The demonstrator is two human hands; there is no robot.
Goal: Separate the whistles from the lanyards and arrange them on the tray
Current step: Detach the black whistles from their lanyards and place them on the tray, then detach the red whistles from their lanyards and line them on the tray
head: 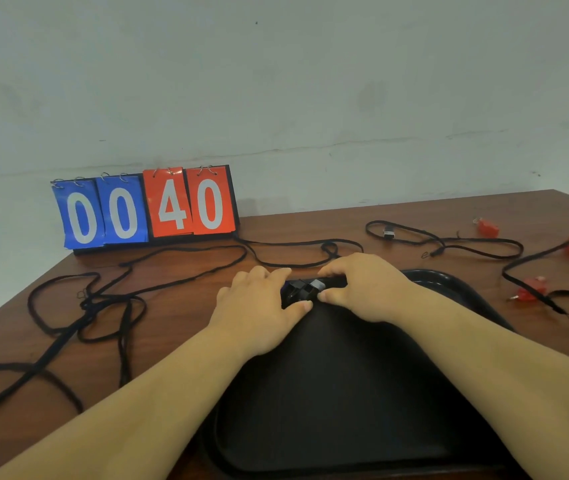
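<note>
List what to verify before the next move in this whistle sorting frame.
1. Black whistles on tray: ok, at its far edge.
2. Left grip and right grip on those whistles: ok, both pinch them.
3. Their row straight: cannot tell, grips cover it.
4. Red whistles on tray: not ok, three lie on the table, right side.
5. Red whistles off lanyards: cannot tell.
6. Tray space: ok, mostly bare.

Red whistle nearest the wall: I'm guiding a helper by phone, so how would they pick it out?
From the black tray on the brown table, look beyond its far right corner, where three red whistles lie. The red whistle you want is farthest back, toward the wall, and lies apart from the black lanyard nearby.
</note>
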